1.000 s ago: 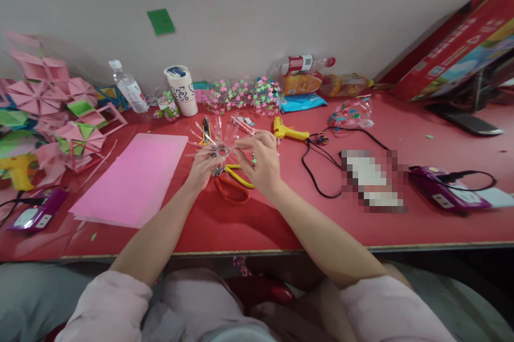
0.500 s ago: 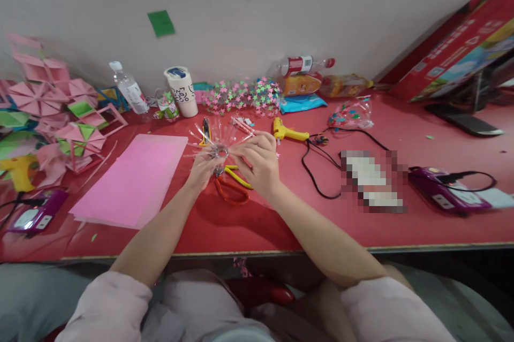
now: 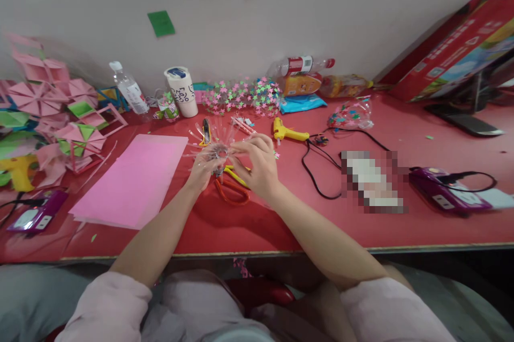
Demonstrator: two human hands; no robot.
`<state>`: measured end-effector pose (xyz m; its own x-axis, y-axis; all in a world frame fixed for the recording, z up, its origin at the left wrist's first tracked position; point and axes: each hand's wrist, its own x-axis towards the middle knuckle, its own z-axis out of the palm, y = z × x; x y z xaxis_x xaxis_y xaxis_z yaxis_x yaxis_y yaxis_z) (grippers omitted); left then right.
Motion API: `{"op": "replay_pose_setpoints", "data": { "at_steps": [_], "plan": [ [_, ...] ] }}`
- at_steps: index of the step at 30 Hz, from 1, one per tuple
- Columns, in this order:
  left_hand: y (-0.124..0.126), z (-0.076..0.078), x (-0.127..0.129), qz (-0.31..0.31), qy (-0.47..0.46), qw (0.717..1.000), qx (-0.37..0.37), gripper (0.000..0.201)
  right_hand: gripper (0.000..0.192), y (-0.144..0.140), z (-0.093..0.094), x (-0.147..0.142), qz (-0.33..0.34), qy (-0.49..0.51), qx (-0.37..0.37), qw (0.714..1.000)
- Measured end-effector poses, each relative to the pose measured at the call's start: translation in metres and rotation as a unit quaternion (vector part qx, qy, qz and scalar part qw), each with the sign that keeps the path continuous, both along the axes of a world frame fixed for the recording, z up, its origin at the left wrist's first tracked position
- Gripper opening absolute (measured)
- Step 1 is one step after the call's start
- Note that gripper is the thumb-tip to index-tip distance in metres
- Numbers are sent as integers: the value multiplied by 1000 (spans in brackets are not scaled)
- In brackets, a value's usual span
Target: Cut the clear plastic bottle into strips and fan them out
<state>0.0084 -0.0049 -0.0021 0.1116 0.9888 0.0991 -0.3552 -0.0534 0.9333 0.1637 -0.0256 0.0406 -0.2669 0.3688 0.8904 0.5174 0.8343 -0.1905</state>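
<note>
A clear plastic bottle piece (image 3: 220, 152), cut into thin strips that fan out around its ring-shaped neck, is held above the table. My left hand (image 3: 199, 172) is closed round its left side. On the other side, my right hand (image 3: 260, 162) pinches at one of the strips with thumb and fingers; the fingertips partly hide it. Just below the hands lies a hand tool with one orange and one yellow handle (image 3: 233, 193), its head partly covered. Behind the piece rests a yellow and black tool (image 3: 206, 132).
Pink paper sheets (image 3: 138, 181) lie at left, near folded paper shapes (image 3: 40, 98). A yellow glue gun (image 3: 291, 132) with a black cord lies to the right, before a purple power strip (image 3: 450, 188). Star-covered bottles (image 3: 241, 97) and a white cup (image 3: 181, 93) line the wall.
My right hand has shifted very slightly, its fingers still pinched at the strips. My left hand keeps its hold on the bottle piece in nearly the same place.
</note>
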Motion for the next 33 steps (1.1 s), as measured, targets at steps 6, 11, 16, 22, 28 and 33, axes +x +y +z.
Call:
{"op": "replay_pose_setpoints", "data": {
  "at_steps": [6, 11, 16, 22, 28, 33],
  "plan": [
    [-1, 1, 1, 22, 13, 1000, -2, 34, 14, -1, 1, 0, -47, 4, -25, 999],
    [1, -2, -1, 36, -2, 999, -5, 35, 6, 0, 1, 0, -91, 5, -8, 996],
    [3, -3, -1, 15, -11, 1000, -7, 32, 4, -1, 1, 0, -59, 20, -4, 998],
    [-1, 5, -1, -12, -50, 998, -22, 40, 8, -2, 0, 1, 8, 42, -41, 998],
    [1, 6, 1, 23, -28, 999, -14, 47, 12, -8, -5, -6, 45, -10, -43, 998],
    [2, 7, 1, 58, -16, 998, -2, 40, 15, -12, 1, -2, 68, 0, 1, 998]
  ]
}}
